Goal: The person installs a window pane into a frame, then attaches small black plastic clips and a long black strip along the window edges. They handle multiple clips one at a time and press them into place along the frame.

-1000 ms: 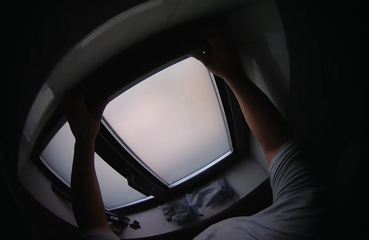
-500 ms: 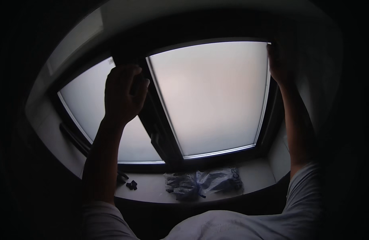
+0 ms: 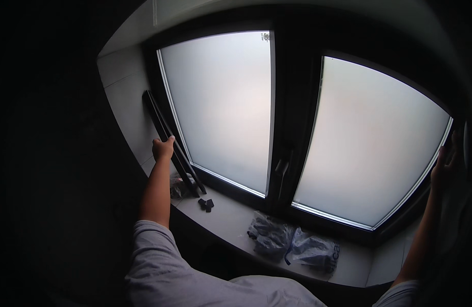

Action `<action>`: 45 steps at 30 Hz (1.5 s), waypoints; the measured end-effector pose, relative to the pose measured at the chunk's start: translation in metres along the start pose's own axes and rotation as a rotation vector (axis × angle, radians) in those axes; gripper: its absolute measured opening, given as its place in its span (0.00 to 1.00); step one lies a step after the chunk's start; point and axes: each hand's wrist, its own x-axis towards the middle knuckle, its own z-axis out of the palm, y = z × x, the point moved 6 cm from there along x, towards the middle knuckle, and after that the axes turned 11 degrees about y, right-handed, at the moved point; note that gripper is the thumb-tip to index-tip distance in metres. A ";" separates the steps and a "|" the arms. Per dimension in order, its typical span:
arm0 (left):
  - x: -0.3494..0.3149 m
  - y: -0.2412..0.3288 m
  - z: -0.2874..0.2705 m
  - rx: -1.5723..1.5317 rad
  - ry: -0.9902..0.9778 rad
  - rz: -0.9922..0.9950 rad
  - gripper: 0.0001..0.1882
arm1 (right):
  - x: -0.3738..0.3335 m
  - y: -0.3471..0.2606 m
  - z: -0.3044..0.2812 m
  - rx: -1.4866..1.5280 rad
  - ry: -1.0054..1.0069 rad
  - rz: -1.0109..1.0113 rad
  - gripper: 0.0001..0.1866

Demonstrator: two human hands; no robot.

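Observation:
At the left side of the window recess, my left hand point(image 3: 163, 148) is closed around one of two long dark strips point(image 3: 184, 176) that lean there with their lower ends on the sill. My right hand point(image 3: 443, 166) rests at the right edge of the dark window frame point(image 3: 406, 217), its fingers stretched upward along it. Shadow hides much of that hand, and nothing shows in it. Two frosted panes, a left pane point(image 3: 220, 102) and a right pane point(image 3: 371, 138), stand lit between my arms.
On the pale sill point(image 3: 225, 223) lie small black pieces point(image 3: 206, 204) near the strips' feet. Clear plastic bags point(image 3: 312, 249) with dark contents lie further right. Behind the strips is another clear bag point(image 3: 178, 188). A window handle point(image 3: 282, 168) sticks out from the middle post.
My left hand has come down from the middle post to the left and taken hold of a dark strip. My right hand stays by the right frame. The view has swung left.

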 end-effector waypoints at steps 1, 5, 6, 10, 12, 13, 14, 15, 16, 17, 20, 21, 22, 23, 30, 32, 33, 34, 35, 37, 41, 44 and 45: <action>0.000 -0.005 0.007 -0.025 -0.063 0.001 0.32 | -0.005 0.007 0.000 -0.043 -0.016 0.041 0.31; -0.002 -0.001 0.017 0.027 -0.007 0.040 0.18 | 0.002 0.011 -0.011 -0.005 -0.008 0.088 0.31; -0.004 0.004 0.018 -0.016 0.009 0.093 0.16 | 0.004 0.011 -0.013 -0.031 -0.042 0.110 0.31; -0.001 0.039 -0.031 -0.237 0.138 0.330 0.10 | 0.008 -0.008 -0.013 -0.051 -0.005 0.027 0.27; -0.017 0.081 -0.075 -0.463 0.256 0.462 0.11 | 0.014 -0.021 -0.017 -0.091 0.037 -0.036 0.26; -0.038 0.108 -0.099 -0.526 0.185 0.497 0.13 | 0.015 -0.027 -0.016 -0.021 0.077 0.013 0.26; -0.062 0.133 -0.129 -0.575 0.124 0.520 0.14 | 0.022 -0.040 -0.013 0.016 0.081 0.010 0.26; -0.090 0.159 -0.148 -0.634 0.044 0.571 0.15 | 0.023 -0.040 -0.013 0.047 0.102 0.011 0.25; -0.122 0.183 -0.163 -0.690 -0.033 0.621 0.16 | 0.025 -0.041 -0.014 -0.011 0.073 0.028 0.24; -0.152 0.200 -0.165 -0.781 -0.166 0.577 0.16 | 0.029 -0.041 -0.017 0.032 0.102 0.000 0.23; -0.239 0.257 -0.174 -0.956 -0.588 0.616 0.15 | 0.028 -0.032 -0.022 0.053 0.155 -0.078 0.22; -0.256 0.266 -0.170 -0.970 -0.634 0.641 0.14 | 0.028 -0.033 -0.020 0.051 0.164 -0.083 0.21; -0.273 0.273 -0.166 -0.985 -0.682 0.666 0.13 | 0.027 -0.035 -0.018 0.049 0.170 -0.089 0.20; -0.289 0.281 -0.163 -1.038 -0.788 0.674 0.11 | 0.034 -0.038 -0.022 0.037 0.173 -0.077 0.19; -0.423 0.342 -0.142 -1.118 -1.289 0.700 0.08 | 0.037 -0.052 -0.020 0.121 0.241 0.106 0.20; -0.467 0.381 -0.143 -1.128 -1.379 0.863 0.08 | 0.029 -0.041 -0.018 0.189 0.127 0.260 0.20; -0.491 0.405 -0.145 -1.072 -1.455 0.872 0.08 | 0.022 -0.037 -0.024 0.204 0.106 0.277 0.19; -0.506 0.423 -0.143 -1.072 -1.506 0.861 0.07 | 0.016 -0.050 -0.024 0.252 0.067 0.361 0.18; -0.514 0.436 -0.144 -1.073 -1.461 0.928 0.08 | 0.013 -0.072 -0.032 0.293 0.055 0.379 0.17; -0.536 0.463 -0.141 -1.090 -1.532 0.898 0.09 | -0.010 -0.108 -0.061 0.399 0.013 0.526 0.16; -0.579 0.495 -0.129 -1.118 -1.722 0.804 0.08 | -0.088 -0.138 -0.085 0.353 -0.099 0.888 0.12; -0.603 0.499 -0.121 -1.038 -1.757 0.857 0.09 | -0.111 -0.124 -0.095 0.322 -0.220 1.079 0.08; -0.608 0.499 -0.119 -1.043 -1.733 0.891 0.10 | -0.114 -0.120 -0.096 0.281 -0.210 1.020 0.08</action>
